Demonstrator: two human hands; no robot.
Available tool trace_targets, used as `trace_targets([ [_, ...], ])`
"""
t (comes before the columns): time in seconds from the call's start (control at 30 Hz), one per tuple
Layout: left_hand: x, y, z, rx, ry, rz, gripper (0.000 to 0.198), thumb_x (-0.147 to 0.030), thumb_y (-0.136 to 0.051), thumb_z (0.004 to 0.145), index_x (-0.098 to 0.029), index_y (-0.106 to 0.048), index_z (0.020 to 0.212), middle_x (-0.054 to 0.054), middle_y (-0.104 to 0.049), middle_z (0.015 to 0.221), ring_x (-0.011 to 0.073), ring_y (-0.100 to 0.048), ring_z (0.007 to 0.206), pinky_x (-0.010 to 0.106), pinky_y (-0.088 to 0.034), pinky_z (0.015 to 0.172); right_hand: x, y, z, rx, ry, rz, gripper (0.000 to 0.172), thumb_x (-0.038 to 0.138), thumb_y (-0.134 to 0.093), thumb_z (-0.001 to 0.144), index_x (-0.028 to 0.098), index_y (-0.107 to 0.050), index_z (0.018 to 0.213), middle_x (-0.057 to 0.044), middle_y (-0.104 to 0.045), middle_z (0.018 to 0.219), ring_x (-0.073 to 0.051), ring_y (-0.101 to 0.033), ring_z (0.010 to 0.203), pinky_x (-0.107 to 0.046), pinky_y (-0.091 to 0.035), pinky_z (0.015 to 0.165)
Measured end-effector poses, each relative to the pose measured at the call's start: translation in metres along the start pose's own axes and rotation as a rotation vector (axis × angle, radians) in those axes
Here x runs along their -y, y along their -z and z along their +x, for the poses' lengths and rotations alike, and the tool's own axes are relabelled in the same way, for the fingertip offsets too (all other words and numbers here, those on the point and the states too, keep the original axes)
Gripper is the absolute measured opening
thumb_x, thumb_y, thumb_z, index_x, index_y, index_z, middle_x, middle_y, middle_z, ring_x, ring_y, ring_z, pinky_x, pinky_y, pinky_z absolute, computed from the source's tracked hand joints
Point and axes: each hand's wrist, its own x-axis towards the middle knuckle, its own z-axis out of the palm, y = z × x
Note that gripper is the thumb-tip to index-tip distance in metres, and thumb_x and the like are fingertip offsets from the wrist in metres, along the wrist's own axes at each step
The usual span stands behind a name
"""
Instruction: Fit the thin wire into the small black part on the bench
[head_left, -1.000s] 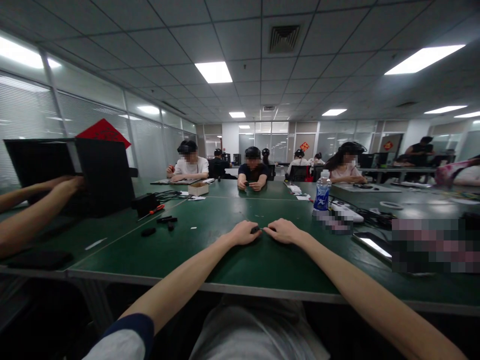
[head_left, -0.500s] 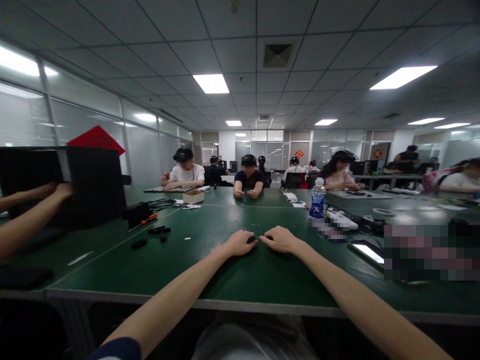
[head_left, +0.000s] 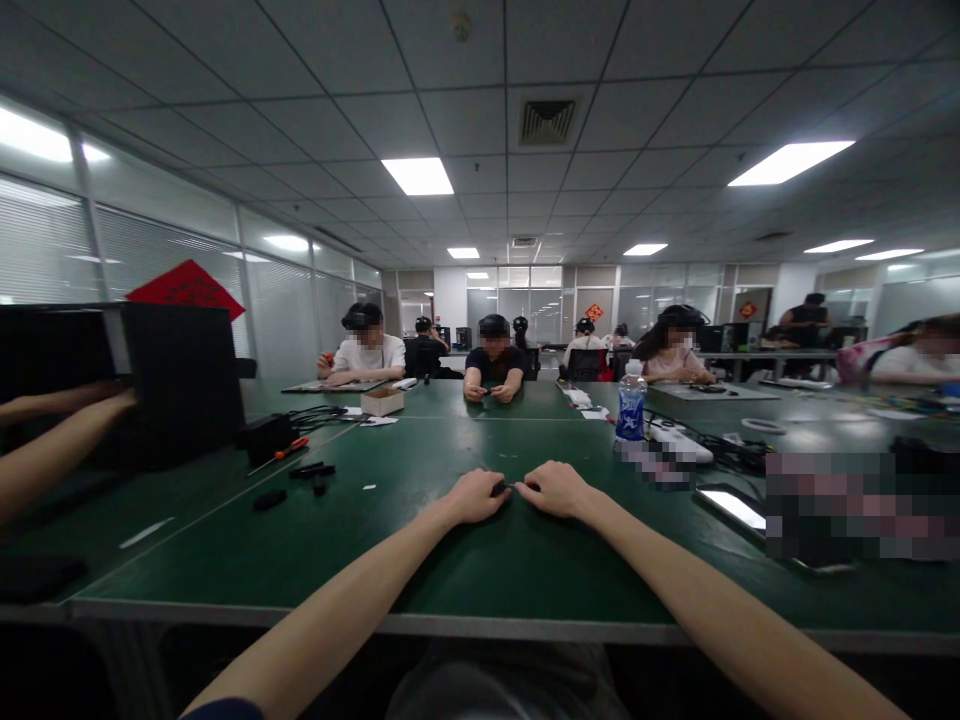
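Note:
Both my hands rest close together on the green table [head_left: 315, 560], with a narrow gap between them. My left hand [head_left: 478, 496] is closed around a small black object [head_left: 499, 488] that shows at its fingertips. Opposite it, my right hand [head_left: 553, 489] has its fingers curled together, palm down. Its fingertips are near a thin light tip beside the black object; what they hold, if anything, is too small to make out.
Left lie small black parts [head_left: 311, 471], a screwdriver [head_left: 291, 448] and a black box-like case [head_left: 184, 385], with another person's arms [head_left: 67, 430] reaching in. Right stand a bottle [head_left: 631, 408], a lit phone [head_left: 733, 508] and cables. A person [head_left: 493, 365] sits opposite.
The view has shifted slightly, so the table items appear a little lower and further left. My hands stay close together, holding nearly the same pose.

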Motion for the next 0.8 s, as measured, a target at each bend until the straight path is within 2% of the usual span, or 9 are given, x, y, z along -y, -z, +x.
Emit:
trace_targets([
  [0.33, 0.006, -0.007, 0.002, 0.01, -0.011, 0.018, 0.042, -0.052, -0.032, 0.087, -0.021, -0.059, 0.094, 0.009, -0.066, 0.093, 0.0224, -0.062, 0.082, 0.03, -0.044, 0.068, 0.007, -0.01, -0.007, -0.114, -0.038, -0.072, 0.054, 0.052, -0.028, 0.092, 0.019, -0.067, 0.076, -0.008, -0.067, 0.08, -0.02, -0.061, 0.073, -0.028, -0.041, 0.068],
  [0.57, 0.005, -0.004, 0.0, 0.011, -0.05, -0.016, 0.041, -0.053, -0.032, 0.088, -0.022, -0.06, 0.092, 0.008, -0.066, 0.092, 0.0216, -0.062, 0.081, 0.029, -0.043, 0.068, 0.001, -0.012, -0.01, -0.176, 0.032, -0.07, 0.051, 0.049, -0.03, 0.092, 0.019, -0.067, 0.073, -0.007, -0.067, 0.077, -0.017, -0.06, 0.069, -0.026, -0.039, 0.066],
  [0.8, 0.0, 0.004, -0.004, 0.04, -0.047, -0.085, 0.04, -0.051, -0.033, 0.088, -0.022, -0.06, 0.09, 0.006, -0.066, 0.088, 0.0196, -0.061, 0.078, 0.027, -0.042, 0.064, -0.006, -0.012, -0.01, -0.185, 0.085, -0.036, 0.051, 0.048, -0.032, 0.092, 0.017, -0.068, 0.073, -0.007, -0.066, 0.076, -0.015, -0.058, 0.067, -0.024, -0.035, 0.064],
])
